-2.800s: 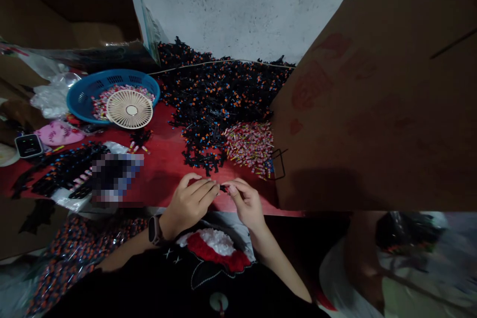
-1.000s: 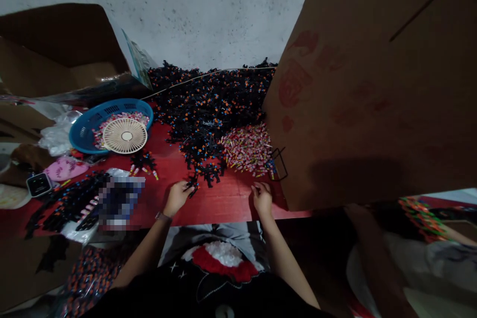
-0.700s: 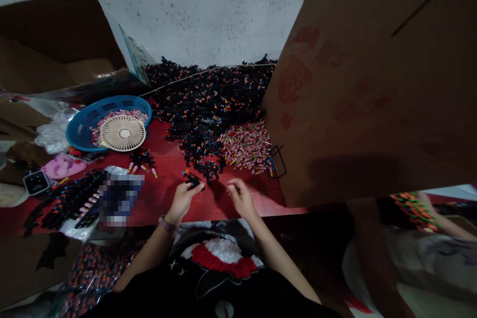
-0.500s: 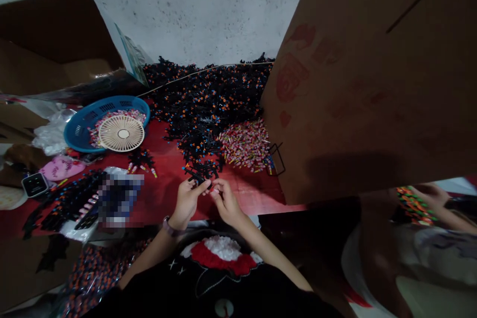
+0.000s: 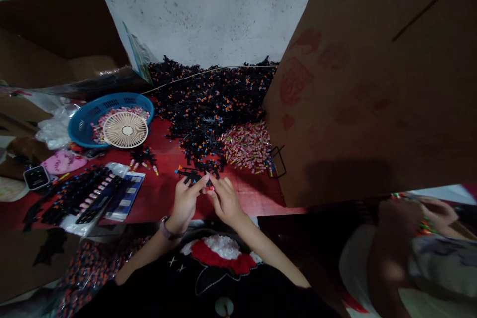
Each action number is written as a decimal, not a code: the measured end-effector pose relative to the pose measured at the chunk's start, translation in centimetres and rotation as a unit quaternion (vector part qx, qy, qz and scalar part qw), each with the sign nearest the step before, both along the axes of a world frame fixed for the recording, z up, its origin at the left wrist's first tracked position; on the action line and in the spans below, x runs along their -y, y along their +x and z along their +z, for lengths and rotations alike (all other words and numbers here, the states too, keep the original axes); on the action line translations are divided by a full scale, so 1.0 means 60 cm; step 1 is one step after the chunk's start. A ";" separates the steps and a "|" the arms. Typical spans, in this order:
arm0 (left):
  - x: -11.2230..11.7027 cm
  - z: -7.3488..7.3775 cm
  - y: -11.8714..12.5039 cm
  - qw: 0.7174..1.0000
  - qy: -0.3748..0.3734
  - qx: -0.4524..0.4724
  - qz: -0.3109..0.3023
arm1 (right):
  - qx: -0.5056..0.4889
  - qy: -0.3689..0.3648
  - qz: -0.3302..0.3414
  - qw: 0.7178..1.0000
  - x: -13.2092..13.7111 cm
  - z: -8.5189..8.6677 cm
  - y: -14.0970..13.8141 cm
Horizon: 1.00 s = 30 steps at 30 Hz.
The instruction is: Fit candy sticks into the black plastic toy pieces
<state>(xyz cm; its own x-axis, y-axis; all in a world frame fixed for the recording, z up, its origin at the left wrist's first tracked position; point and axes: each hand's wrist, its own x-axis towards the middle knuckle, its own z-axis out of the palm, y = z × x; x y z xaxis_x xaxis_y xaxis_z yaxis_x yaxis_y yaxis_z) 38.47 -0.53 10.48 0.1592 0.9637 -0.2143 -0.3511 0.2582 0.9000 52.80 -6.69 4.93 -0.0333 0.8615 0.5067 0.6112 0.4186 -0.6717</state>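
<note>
My left hand (image 5: 185, 203) is closed around a black plastic toy piece (image 5: 191, 175) that has an orange and blue tip at its left end. My right hand (image 5: 228, 202) meets it at the fingertips, pinching a small red-and-pink piece (image 5: 210, 189) against the black one. How the two parts join is hidden by the fingers. Just beyond my hands spreads a large heap of black plastic pieces (image 5: 208, 97) with orange and blue tips. Beside that heap, to the right, lies a pile of small pink-and-yellow pieces (image 5: 248, 148).
A blue basket (image 5: 80, 124) holding pink pieces and a cream round fan grille (image 5: 125, 130) stand at left. Nearer are a smartwatch (image 5: 36, 178) and rows of black pieces (image 5: 80, 191). A big cardboard box (image 5: 365, 84) blocks the right; beyond it is another person's hand (image 5: 437, 211).
The view has shifted slightly. The black piece's tip has swung a little left, and my right fingers have closed in over the join. The other person's hands at right have moved.
</note>
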 end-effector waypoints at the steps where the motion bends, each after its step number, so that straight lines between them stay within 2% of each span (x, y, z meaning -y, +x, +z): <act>1: 0.000 -0.003 0.000 1.000 0.005 -0.006 0.008 | -0.001 0.002 -0.002 1.000 -0.001 -0.003 0.000; 8: 0.002 -0.028 0.004 0.998 0.029 -0.040 0.038 | -0.015 0.015 0.005 1.000 0.003 -0.011 0.004; 15: 0.005 -0.028 0.008 0.998 0.013 -0.050 0.045 | -0.023 0.021 -0.014 0.999 0.012 -0.010 -0.003; 24: 0.005 -0.033 0.002 0.994 0.030 -0.100 0.012 | -0.039 0.041 -0.072 0.996 0.009 -0.032 -0.010; 30: 0.003 -0.027 -0.004 0.998 -0.051 -0.042 -0.021 | -0.034 0.076 -0.058 0.995 0.011 -0.028 -0.006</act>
<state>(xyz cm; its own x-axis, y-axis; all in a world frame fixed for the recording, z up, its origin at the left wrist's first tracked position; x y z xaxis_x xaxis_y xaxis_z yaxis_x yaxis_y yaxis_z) 38.21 -0.73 8.86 0.1760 0.9290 -0.3255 -0.2626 0.3630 0.8940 52.46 -7.33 3.24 0.1002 0.7705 0.6295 0.6172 0.4481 -0.6467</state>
